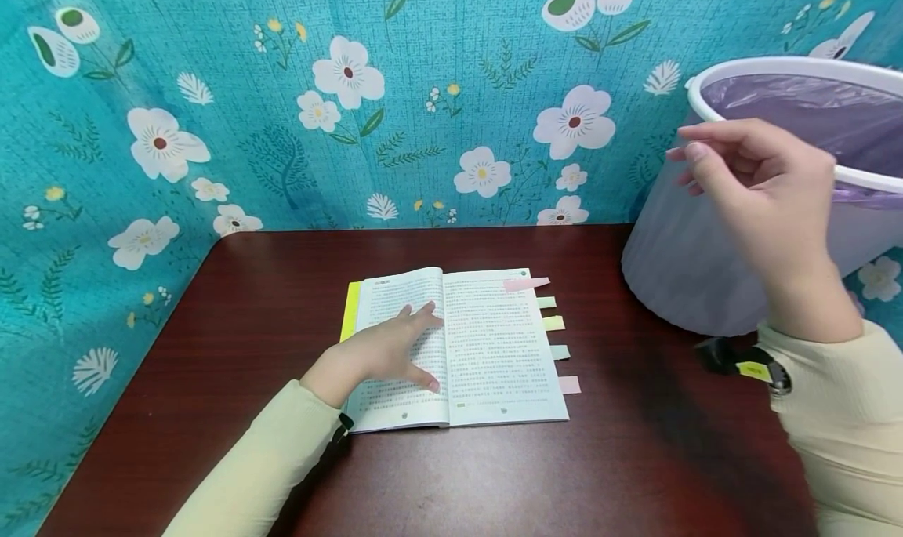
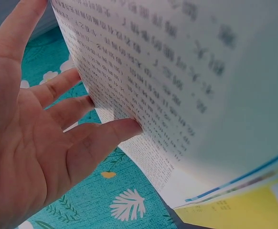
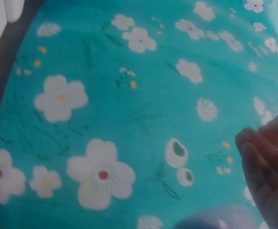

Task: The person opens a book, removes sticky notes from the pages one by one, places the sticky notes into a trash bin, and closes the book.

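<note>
An open book (image 1: 494, 349) with printed pages lies on the dark table. My left hand (image 1: 384, 349) rests on its left page, fingers spread and fingertips near the middle fold. The left wrist view shows the same hand (image 2: 58, 119) touching the printed page (image 2: 129, 71). Several coloured sticky tabs stick out from the book's right edge; the top one, a pink tab (image 1: 525, 284), slants over the page. Up at the right, my right hand (image 1: 769, 184) is raised before the bin's rim, its fingers loosely bent. I see nothing held in that hand (image 3: 270, 167) in the right wrist view.
A grey waste bin (image 1: 677, 239) with a white rim and a purple liner stands at the back right of the table (image 1: 268, 302). Behind it hangs a teal flowered cloth (image 1: 437, 74). A yellow strip (image 1: 349, 310) shows at the book's left edge.
</note>
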